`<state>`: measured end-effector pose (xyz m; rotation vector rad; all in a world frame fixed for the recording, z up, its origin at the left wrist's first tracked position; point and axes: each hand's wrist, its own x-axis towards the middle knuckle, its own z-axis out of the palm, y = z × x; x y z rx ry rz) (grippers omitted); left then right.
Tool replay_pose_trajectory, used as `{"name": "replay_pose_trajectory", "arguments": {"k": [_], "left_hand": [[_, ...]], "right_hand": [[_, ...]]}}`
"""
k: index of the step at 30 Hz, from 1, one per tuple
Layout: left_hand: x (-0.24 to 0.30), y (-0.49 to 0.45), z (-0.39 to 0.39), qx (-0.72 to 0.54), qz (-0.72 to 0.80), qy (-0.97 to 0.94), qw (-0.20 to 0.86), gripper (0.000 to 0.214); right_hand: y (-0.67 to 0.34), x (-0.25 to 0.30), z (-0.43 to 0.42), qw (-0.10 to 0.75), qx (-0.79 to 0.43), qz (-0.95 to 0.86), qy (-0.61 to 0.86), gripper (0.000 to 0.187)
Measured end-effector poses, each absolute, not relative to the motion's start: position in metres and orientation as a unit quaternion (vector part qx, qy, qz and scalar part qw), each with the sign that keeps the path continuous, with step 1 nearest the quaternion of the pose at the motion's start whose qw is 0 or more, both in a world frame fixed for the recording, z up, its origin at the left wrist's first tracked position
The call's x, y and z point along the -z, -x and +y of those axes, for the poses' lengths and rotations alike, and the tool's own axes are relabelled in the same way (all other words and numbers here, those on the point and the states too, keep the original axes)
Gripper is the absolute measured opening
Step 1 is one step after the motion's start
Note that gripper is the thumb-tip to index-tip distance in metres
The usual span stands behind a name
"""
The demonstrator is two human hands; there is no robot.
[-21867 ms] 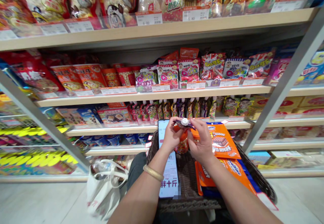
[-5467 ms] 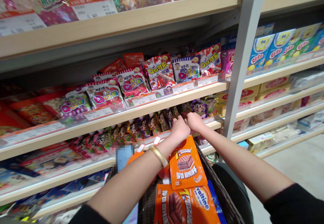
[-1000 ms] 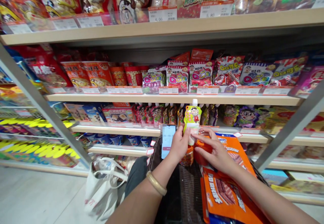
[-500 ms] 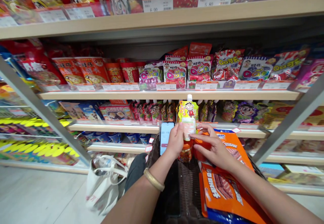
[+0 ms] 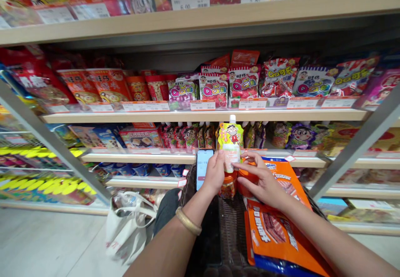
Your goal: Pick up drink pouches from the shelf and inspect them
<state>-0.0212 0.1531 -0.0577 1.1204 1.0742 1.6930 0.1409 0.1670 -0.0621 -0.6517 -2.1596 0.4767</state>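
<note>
A yellow spouted jelly pouch (image 5: 231, 141) with a cartoon child on it is held upright in front of me, white cap on top. My left hand (image 5: 215, 169) grips its left side, with the thumb on the front. At its lower right, my right hand (image 5: 261, 179) has its fingers apart, the index fingertip touching or close to the pouch's front. Below lies a dark woven basket (image 5: 231, 227) holding orange snack bags (image 5: 275, 231) and a small orange jar (image 5: 228, 186). A phone with a lit timer screen (image 5: 203, 170) stands beside my left hand.
Shelves of packaged sweets span the view. QQ candy bags (image 5: 214, 89) line the middle shelf (image 5: 156, 116), and more spouted pouches (image 5: 187, 137) stand below it. A white tote bag (image 5: 125, 227) sits on the floor at left. Slanting metal posts (image 5: 353, 143) flank the shelves.
The view has shifted slightly, so the shelves appear a little further left and higher. Both hands and the pouch keep nearly the same pose.
</note>
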Motion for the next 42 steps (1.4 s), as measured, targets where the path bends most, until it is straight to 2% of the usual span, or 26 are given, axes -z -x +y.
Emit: {"name": "replay_pose_trajectory", "arguments": {"k": [16,33,38,42], "left_hand": [[0.0630,0.0238,0.1552,-0.663,0.427,-0.468,0.399,0.051],[0.0589,0.0234,0.1525,-0.657,0.437,-0.474,0.392,0.051],[0.0585,0.0212,0.1528,-0.666,0.397,-0.443,0.450,0.058],[0.0616,0.0227,0.1565,-0.671,0.371,-0.446,0.463,0.049]], "right_hand": [[-0.1409,0.0618,0.1665,0.410,-0.182,-0.855,0.260,0.048],[-0.1406,0.0621,0.1672,0.417,-0.191,-0.849,0.262,0.041],[-0.1395,0.0606,0.1668,0.428,-0.195,-0.840,0.271,0.040],[-0.1397,0.0626,0.1690,0.436,-0.192,-0.836,0.271,0.040]]}}
